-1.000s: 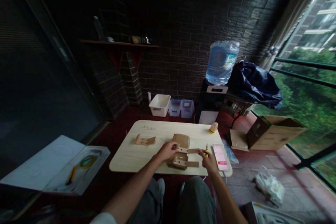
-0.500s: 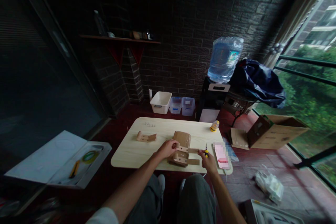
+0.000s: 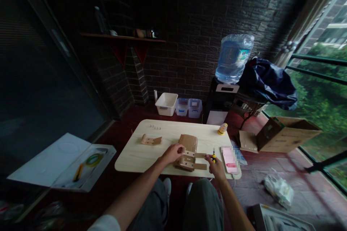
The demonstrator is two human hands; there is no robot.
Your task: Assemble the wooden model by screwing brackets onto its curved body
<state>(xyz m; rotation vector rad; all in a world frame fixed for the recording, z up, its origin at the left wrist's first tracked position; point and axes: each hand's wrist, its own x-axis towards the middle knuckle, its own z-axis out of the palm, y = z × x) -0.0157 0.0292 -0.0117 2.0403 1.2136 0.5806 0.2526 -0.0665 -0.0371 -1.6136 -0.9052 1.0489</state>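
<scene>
On the pale low table (image 3: 130, 155), a brown wooden piece with holes and flat strips (image 3: 189, 159) lies on a brown cardboard-like block (image 3: 188, 143). My left hand (image 3: 174, 152) pinches the upper left part of the wooden piece. Closed round a yellow and black screwdriver (image 3: 214, 158), my right hand (image 3: 216, 168) has its fingertips at the end of the upper strip. The screwdriver's tip points up, away from the wood. A second curved wooden piece (image 3: 151, 140) lies to the left, with several small screws (image 3: 155, 127) beyond it.
A yellow-capped bottle (image 3: 222, 129) and a pink-screened phone (image 3: 230, 160) are at the table's right side. An open white box (image 3: 84, 166) stands left. Plastic bins (image 3: 166, 104), a water dispenser (image 3: 222, 97) and a cardboard box (image 3: 284, 135) are beyond the table.
The camera view has shifted slightly. Both hands keep the same hold on the wooden piece and the screwdriver.
</scene>
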